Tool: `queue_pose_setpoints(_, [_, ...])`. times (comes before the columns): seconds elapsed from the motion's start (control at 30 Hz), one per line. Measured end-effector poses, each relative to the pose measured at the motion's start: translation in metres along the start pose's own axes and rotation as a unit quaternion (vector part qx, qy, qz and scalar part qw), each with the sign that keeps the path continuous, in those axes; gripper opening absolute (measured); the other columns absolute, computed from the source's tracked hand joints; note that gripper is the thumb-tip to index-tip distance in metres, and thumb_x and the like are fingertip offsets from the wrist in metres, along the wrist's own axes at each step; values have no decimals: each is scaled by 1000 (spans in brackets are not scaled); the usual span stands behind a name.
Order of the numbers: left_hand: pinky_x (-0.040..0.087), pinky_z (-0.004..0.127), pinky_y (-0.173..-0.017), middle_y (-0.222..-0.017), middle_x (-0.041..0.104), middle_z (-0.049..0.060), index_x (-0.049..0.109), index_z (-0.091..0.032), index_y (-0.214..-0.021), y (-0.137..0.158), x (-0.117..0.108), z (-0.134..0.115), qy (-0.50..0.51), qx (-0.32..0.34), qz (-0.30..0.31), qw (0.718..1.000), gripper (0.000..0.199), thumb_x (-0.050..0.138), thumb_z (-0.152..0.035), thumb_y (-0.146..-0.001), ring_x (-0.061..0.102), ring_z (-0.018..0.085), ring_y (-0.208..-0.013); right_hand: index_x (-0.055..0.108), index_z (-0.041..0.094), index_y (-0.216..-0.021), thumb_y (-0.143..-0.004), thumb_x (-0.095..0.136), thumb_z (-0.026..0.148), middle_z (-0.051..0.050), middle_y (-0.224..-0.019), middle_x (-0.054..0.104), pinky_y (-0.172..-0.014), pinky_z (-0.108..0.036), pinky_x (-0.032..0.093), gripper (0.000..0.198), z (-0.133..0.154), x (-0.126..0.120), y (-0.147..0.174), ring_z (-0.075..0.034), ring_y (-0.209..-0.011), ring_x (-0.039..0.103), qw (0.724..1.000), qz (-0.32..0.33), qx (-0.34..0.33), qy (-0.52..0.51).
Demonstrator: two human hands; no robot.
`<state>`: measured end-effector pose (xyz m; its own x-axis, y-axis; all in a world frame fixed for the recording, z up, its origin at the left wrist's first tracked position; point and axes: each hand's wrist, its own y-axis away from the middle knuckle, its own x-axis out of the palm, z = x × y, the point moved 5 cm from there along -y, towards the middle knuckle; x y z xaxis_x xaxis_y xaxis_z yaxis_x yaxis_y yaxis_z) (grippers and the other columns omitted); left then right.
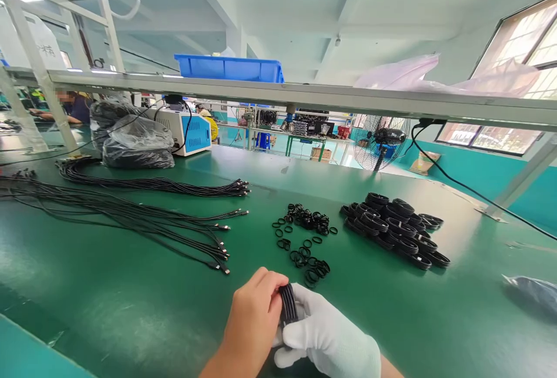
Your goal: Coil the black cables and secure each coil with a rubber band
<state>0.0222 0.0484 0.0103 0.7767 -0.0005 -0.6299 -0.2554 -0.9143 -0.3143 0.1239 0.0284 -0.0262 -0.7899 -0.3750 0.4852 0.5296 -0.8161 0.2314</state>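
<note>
- L hand (256, 311), bare: fingertips + thumb pinching the L/upper side of a black cable coil (288, 303).
- R hand (324, 328), white glove: same coil gripped from the R, thumb across its lower end; some fingers hidden, can't tell exactly how they sit.
- Coil's held btwn the two hands, over the near part of the green table (156, 308), on edge w/ its strands side by side.
- Just beyond the hands: small black rings (322, 268), loosely scattered; a denser heap of rings (307, 218) a bit farther back.
- R of the rings, well apart from the hands: a stack of coiled cables (400, 228), pcs piled on one another.
- L side: two bunches of uncoiled cables, the rear bunch (174, 185) tight, the front bunch (143, 224) fanned out, plug ends pointing R.
- Behind those, a clear plastic bag (139, 146) w/ dark contents, next to a blue-and-white machine (194, 134).
- Far R on the tbl, a plastic packet (533, 292), partly out of view.
- Overhead shelf (304, 96) carries a blue bin (228, 68) + pinkish plastic sheeting (400, 73).
- Background: a black fan (380, 140); far L, a co-worker (78, 108) in dark clothing.
</note>
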Motion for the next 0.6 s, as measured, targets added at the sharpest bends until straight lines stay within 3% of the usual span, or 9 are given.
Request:
queue_pose_setpoints(0.3, [46,23,-61,-73,62,0,65,-21,-74,0,-3,4,49,-31,-33,998,28,43,-3,-72,59,14,-66,56,14,-103,-52,76,18,-6,-93,58,-65,-28,47,54,4,10,2,-16,-79,59,999,16,-28,-6])
queue_pose_setpoints(0.47, [45,22,-58,-71,60,-1,64,-21,-73,-3,-3,6,42,-7,-66,997,29,42,-3,-72,58,13,-64,55,15,-107,-57,76,20,-6,-97,58,-66,-28,47,54,2,7,-1,-13,-76,58,998,29,-46,-18])
queue_pose_setpoints(0.6, [45,23,-59,-73,61,-1,64,-21,-75,-8,-1,8,25,-6,-58,998,31,40,-3,-72,58,13,-65,55,14,-102,-55,79,22,-6,-96,56,-65,-26,46,54,3,7,-1,-13,-77,58,999,0,-29,-18])
